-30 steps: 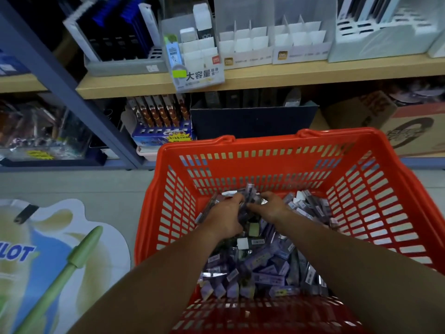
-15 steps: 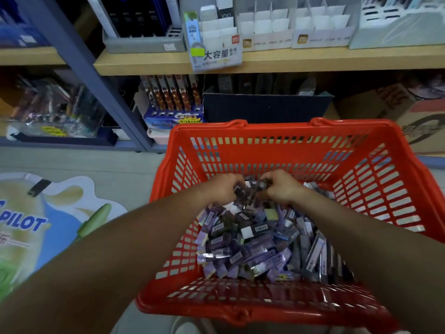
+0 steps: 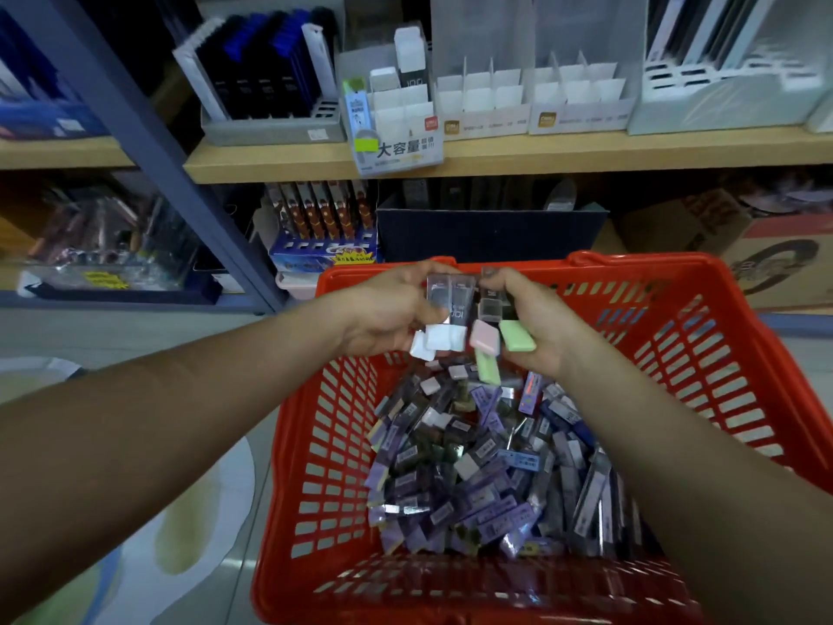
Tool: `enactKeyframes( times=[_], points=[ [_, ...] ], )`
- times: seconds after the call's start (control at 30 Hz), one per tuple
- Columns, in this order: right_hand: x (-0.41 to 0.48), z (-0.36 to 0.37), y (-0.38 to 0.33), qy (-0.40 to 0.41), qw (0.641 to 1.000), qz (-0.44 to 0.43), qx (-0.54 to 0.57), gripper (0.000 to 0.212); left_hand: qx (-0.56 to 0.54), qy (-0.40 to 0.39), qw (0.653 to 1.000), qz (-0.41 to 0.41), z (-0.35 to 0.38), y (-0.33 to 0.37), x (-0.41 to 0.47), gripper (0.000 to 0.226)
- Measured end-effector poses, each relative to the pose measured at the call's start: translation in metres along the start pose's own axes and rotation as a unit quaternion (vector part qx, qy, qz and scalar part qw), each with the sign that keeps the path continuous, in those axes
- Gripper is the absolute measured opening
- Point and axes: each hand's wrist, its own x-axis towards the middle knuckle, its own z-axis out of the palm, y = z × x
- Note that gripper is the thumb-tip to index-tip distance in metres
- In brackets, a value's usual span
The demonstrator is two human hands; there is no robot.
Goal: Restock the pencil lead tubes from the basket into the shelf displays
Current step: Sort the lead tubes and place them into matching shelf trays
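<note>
A red plastic basket [image 3: 703,336] sits on the floor, holding a heap of several purple and grey pencil lead tubes [image 3: 478,471]. Above its far rim, my left hand [image 3: 387,309] grips clear tubes with white caps [image 3: 444,311]. My right hand [image 3: 536,324] holds tubes with pink and green caps [image 3: 496,338]. The two bunches touch between my hands. On the wooden shelf [image 3: 541,153] stand white divided display boxes [image 3: 532,101] and a display with Chinese lettering [image 3: 396,124].
A grey tray of dark blue pens [image 3: 266,92] is left on the shelf. Below are a dark blue box [image 3: 487,236], a pen pack [image 3: 324,236] and cardboard boxes [image 3: 739,259]. A blue shelf post [image 3: 148,142] slants at left. A floor sticker [image 3: 189,502] lies at left.
Both hands have lifted out of the heap in the basket, each now holding a bunch of tubes above the far rim. The camera has tilted up toward the shelf.
</note>
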Motion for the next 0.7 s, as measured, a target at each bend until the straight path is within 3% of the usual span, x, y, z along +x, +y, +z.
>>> enactKeyframes(
  times=[0.07, 0.17, 0.33, 0.5, 0.6, 0.7],
  points=[
    [-0.004, 0.009, -0.002, -0.014, 0.999, 0.004, 0.042, 0.024, -0.014, 0.007, 0.999, 0.029, 0.009, 0.007, -0.003, 0.043],
    [-0.010, 0.016, -0.014, -0.011, 1.000, -0.012, 0.017, 0.017, -0.022, 0.027, 0.997, 0.072, 0.018, 0.014, -0.013, 0.038],
    [-0.019, 0.030, -0.027, -0.004, 1.000, -0.013, -0.016, 0.023, -0.066, 0.067, 0.987, 0.133, 0.022, 0.018, -0.027, 0.029],
    [-0.021, 0.040, -0.031, 0.012, 0.999, -0.031, 0.037, 0.025, -0.095, 0.116, 0.982, 0.113, 0.025, 0.028, -0.026, 0.028],
    [-0.021, 0.044, -0.033, 0.012, 0.998, -0.050, 0.041, 0.023, -0.009, 0.138, 0.982, 0.126, 0.025, 0.035, -0.024, 0.030],
    [-0.021, 0.049, -0.034, -0.002, 0.995, -0.046, 0.092, 0.012, 0.129, 0.185, 0.958, 0.176, 0.023, 0.040, -0.023, 0.036]
  ],
)
